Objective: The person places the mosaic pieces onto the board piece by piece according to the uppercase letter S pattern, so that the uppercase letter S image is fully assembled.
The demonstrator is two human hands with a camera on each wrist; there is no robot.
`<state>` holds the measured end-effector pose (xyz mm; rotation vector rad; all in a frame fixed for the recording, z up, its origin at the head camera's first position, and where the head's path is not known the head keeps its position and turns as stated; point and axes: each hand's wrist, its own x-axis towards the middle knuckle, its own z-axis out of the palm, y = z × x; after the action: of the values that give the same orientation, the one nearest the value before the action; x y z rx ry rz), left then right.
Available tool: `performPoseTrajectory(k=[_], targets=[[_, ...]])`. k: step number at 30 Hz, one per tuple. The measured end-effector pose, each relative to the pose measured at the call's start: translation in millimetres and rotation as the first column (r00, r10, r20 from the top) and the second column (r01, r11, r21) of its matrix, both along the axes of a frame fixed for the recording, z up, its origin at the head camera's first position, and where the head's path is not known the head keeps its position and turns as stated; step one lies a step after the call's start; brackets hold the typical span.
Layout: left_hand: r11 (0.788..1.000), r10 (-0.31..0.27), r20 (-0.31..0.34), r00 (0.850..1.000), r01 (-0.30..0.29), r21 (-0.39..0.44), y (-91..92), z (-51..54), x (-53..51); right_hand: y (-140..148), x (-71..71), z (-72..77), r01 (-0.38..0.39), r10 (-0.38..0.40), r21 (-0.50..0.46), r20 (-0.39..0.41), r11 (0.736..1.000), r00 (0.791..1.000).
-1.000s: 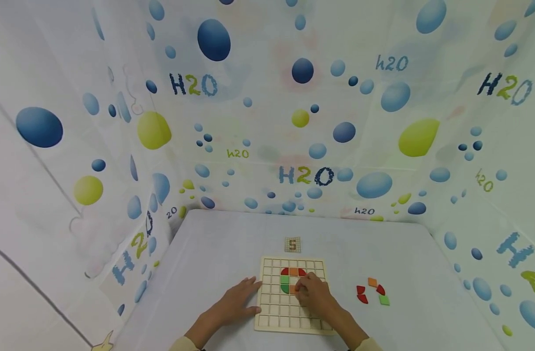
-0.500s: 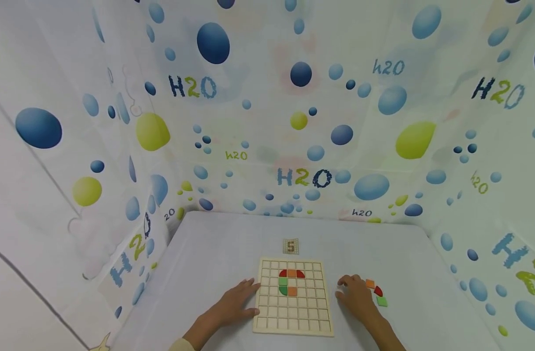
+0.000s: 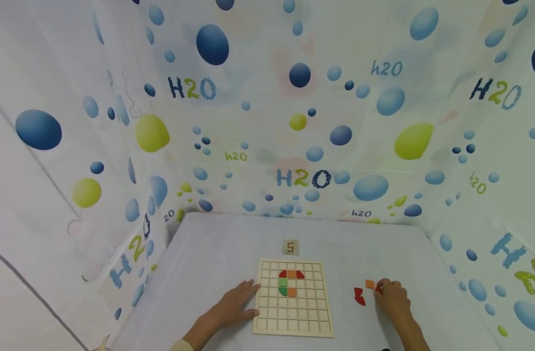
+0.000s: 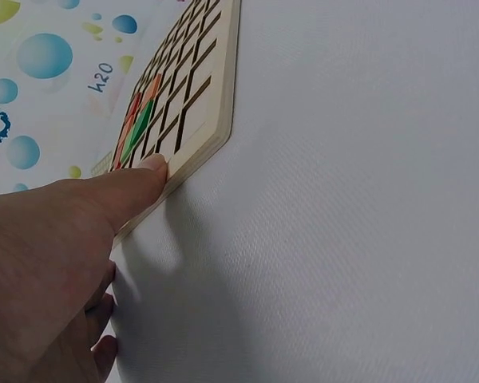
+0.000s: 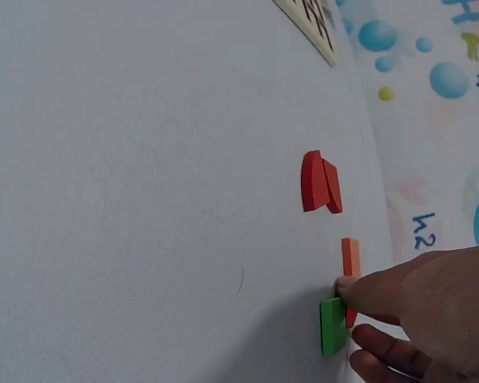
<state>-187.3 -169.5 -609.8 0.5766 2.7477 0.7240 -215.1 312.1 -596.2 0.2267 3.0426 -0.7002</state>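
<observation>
The left hand point(image 3: 234, 304) lies with its fingers extended and its thumb spread well apart from them; the thumb tip touches the near part of the wooden grid board's point(image 3: 313, 314) left edge, and the fingertips reach that same edge farther up. Just to the right of these fingers, six coloured pieces sit in the board's cells: a red piece, an orange piece and another red piece in a row, a light green piece point(image 3: 283, 282) below, then a dark green piece point(image 3: 283, 291) beside an orange one. Beyond the fingertips, past the board's far edge, is a small card point(image 3: 290, 247) marked 5. Left of the right hand point(image 3: 393, 297), two red wedges point(image 3: 360, 301) touch on the table; nearer its fingertips lies an orange square point(image 3: 370, 284). The right fingers are bent, their tips at a red piece point(image 5: 351, 317), a green block point(image 5: 332, 327) just beside the thumb; whether they pinch anything cannot be told.
</observation>
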Motion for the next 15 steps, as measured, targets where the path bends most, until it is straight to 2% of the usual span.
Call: performPoseTrajectory(k=[6, 15], targets=[[1.000, -0.011, -0.009, 1.000, 0.011, 0.003, -1.4, -1.9, 0.5, 4.9, -1.8, -3.5, 0.006, -0.005, -0.038, 0.030, 0.999, 1.000], [1.000, 0.000, -0.008, 1.000, 0.000, 0.005, -2.2, -0.9, 1.9, 6.1, -2.8, -6.5, -0.040, 0.040, -0.108, 0.002, 0.993, 0.999]])
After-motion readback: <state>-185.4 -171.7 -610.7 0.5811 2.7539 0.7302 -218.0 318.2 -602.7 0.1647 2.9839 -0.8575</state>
